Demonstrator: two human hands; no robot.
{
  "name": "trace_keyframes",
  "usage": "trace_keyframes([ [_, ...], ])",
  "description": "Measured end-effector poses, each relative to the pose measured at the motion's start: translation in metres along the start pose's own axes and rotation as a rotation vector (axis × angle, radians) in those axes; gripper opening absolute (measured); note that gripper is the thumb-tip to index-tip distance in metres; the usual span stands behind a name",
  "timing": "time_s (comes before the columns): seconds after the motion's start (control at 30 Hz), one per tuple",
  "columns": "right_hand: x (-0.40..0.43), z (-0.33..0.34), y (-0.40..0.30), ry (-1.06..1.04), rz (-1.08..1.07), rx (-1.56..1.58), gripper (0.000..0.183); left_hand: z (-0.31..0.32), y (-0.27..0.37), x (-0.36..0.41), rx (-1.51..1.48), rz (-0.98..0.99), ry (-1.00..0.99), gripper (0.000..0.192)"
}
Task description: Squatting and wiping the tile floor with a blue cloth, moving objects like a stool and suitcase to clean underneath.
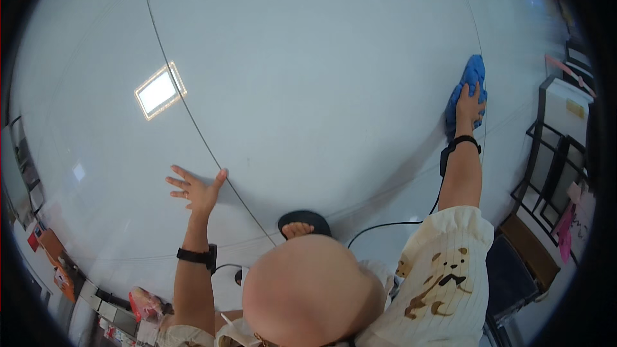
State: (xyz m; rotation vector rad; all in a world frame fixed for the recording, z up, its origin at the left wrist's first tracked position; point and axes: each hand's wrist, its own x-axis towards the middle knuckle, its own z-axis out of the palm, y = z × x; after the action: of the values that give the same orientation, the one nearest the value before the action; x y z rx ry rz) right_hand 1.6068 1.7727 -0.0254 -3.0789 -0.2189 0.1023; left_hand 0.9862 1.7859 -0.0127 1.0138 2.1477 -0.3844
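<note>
My right hand (470, 107) presses on a crumpled blue cloth (475, 71) that lies against the glossy white tiled floor (308, 106), near a thin tile joint. My left hand (195, 192) rests on the floor with its fingers spread and holds nothing; its thumb touches another dark joint line. A ring shows on one left finger. Both wrists carry black straps with a small device, and a black cable (385, 224) runs from the right one. Between the arms, toes show in a dark slipper (304, 219).
Black metal frames (544, 130) and a white box (564, 101) stand at the right, above a dark seat (511, 270) with a brown edge. A plastic bag (145, 302) and orange items (53, 246) are at the lower left. Lamp reflections show on the floor.
</note>
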Motion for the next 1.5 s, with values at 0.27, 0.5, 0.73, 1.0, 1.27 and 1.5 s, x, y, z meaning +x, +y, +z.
trace_keyframes([
  [0.27, -0.056, -0.006, 0.124, 0.051, 0.064, -0.086, 0.051, 0.005, 0.004, 0.005, -0.01, -0.004, 0.028, 0.137],
  [0.5, -0.226, -0.028, 0.022, -0.079, -0.624, 0.547, 0.038, -0.008, -0.002, 0.01, 0.018, -0.014, 0.056, 0.135],
  [0.73, -0.383, 0.002, -0.055, -0.379, -1.403, 0.209, 0.058, 0.012, -0.002, 0.026, 0.054, 0.057, 0.101, 0.137],
  [1.0, -0.243, 0.0, 0.055, -0.133, -0.921, -0.091, 0.064, -0.003, -0.003, 0.015, 0.044, 0.026, 0.073, 0.137],
  [1.27, -0.062, -0.028, 0.18, 0.113, -0.091, -0.038, 0.054, 0.01, 0.0, 0.022, 0.04, 0.052, 0.072, 0.137],
  [1.5, -0.161, -0.032, 0.001, 0.149, -0.743, 0.658, 0.057, -0.006, -0.01, 0.023, 0.067, 0.021, 0.093, 0.138],
])
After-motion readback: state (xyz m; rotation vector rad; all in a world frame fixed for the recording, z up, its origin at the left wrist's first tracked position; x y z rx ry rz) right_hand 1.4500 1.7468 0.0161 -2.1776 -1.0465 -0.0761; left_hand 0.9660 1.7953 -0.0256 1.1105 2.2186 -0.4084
